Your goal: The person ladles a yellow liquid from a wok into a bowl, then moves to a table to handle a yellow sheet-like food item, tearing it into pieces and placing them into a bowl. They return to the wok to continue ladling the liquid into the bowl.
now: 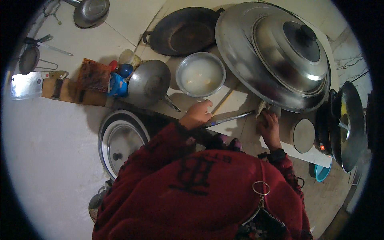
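Note:
My left hand [196, 115] is in front of a metal bowl [201, 76] of cloudy pale liquid with a few lumps in it. Its fingers are loosely curled and apart, close to the lower end of a thin wooden stick [223, 102]. Below the near rim of a large lidded wok [244, 76], my right hand [271, 129] has its fingers bent around a pale braided cord [260, 109]; the grip is partly hidden. Between the hands lies a long metal utensil [231, 119], its far end close to my right fingers.
A dark two-handled pan [188, 32] and a small wok [149, 84] stand beyond the left hand. Farther left are a cleaver [26, 85] and a blue container [117, 85]. A lidded pot [125, 140] sits near my left elbow; another wok [350, 126] leans at right.

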{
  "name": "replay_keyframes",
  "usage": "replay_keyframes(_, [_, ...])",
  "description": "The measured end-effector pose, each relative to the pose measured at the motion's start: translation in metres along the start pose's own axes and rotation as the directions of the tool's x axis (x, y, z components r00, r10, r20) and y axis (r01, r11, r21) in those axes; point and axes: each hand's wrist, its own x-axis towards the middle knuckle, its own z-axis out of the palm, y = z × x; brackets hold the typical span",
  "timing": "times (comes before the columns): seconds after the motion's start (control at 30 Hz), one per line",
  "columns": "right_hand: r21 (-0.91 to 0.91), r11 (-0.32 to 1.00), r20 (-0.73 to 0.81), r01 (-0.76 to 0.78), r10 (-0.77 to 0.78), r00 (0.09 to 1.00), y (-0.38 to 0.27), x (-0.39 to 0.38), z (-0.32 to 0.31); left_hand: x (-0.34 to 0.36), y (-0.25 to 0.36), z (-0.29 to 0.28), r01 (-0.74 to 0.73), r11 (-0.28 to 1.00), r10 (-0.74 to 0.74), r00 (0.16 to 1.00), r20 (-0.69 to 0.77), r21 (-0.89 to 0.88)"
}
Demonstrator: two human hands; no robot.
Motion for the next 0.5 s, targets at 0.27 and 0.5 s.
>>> replay_keyframes(0.27, [-0.075,0.995,-0.004,0.069,-0.069,0.998,-0.005,0.001,-0.004,0.03,-0.009,0.019,-0.119,0.951,0.126,0.992,-0.004,0.284])
replay_keyframes(0.5, [-0.059,0.996,-0.028,0.063,-0.064,0.998,-0.004,0.006,-0.003,0.032,0.0,0.024,-0.164,0.939,0.174,0.985,-0.006,0.301])
